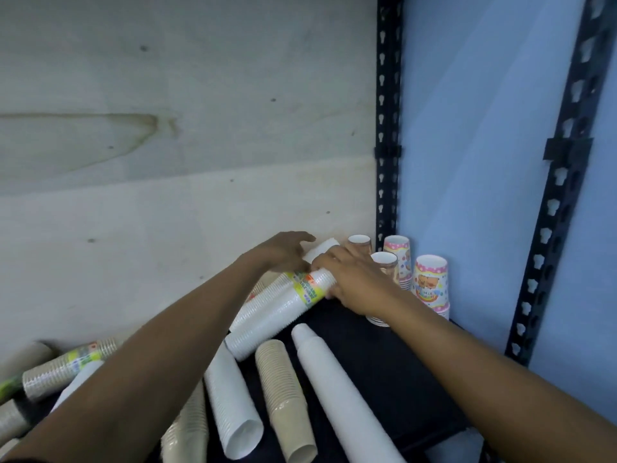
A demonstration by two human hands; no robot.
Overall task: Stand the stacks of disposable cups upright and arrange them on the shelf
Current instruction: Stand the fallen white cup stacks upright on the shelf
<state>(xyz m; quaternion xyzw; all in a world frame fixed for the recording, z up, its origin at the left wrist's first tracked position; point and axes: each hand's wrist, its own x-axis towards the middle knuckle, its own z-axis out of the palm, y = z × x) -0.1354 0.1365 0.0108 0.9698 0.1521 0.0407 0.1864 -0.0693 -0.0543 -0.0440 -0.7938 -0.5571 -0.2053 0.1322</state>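
Done: four upright stacks stand in the back right corner of the shelf.
Right hand: fingers curl round the labelled white stack, tilted beside them.
Left hand: on another white stack; grip unclear.
Left to do: many lying stacks.

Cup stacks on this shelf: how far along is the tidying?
Done: two pink stacks and two brown stacks stand upright in the back right corner. In hand: the left hand and right hand are on tilted white labelled stacks. Remaining: the white stack, beige stack and long white stack, plus more at the left, lie flat on the shelf.
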